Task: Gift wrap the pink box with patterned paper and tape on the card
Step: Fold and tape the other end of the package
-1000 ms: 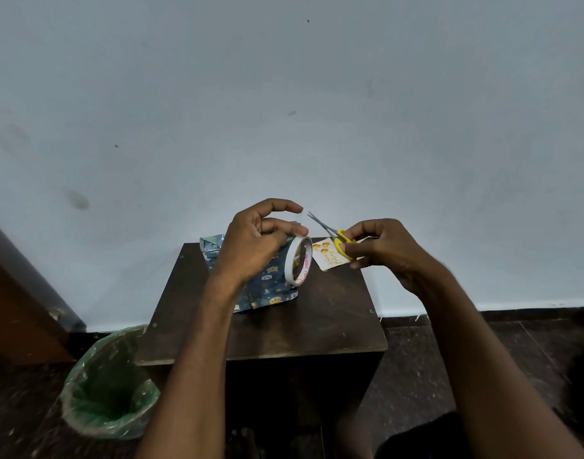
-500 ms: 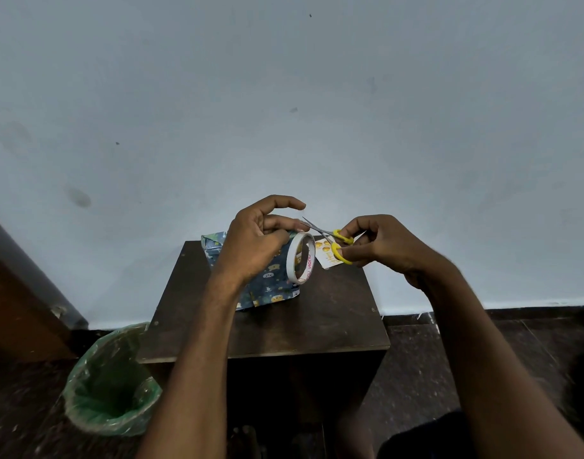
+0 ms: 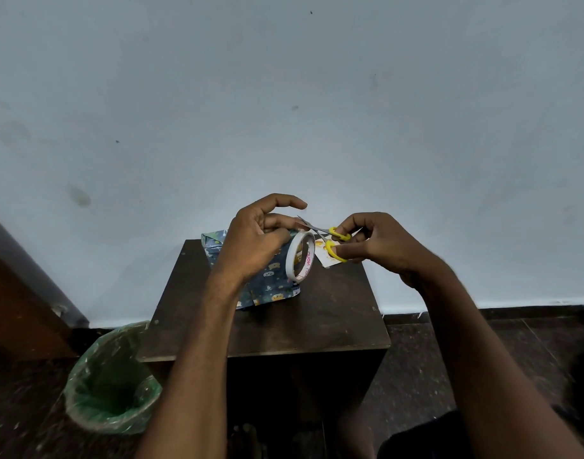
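The box wrapped in blue patterned paper (image 3: 270, 283) lies on the dark wooden table (image 3: 317, 319), partly behind my left hand. My left hand (image 3: 257, 240) holds up a white tape roll (image 3: 300, 256) and pinches its pulled-out end. My right hand (image 3: 376, 243) grips the yellow-handled scissors (image 3: 333, 241), whose blades point left at the tape end just above the roll. A small white card with orange print (image 3: 325, 260) lies on the table behind the scissors, mostly hidden.
A bin lined with a green bag (image 3: 111, 379) stands on the floor left of the table. A pale wall (image 3: 284, 111) rises right behind the table. Brown furniture (image 3: 15, 293) stands at the far left.
My right hand has brought the scissors left until the blades reach the tape end at my left fingers. The roll stays raised over the wrapped box.
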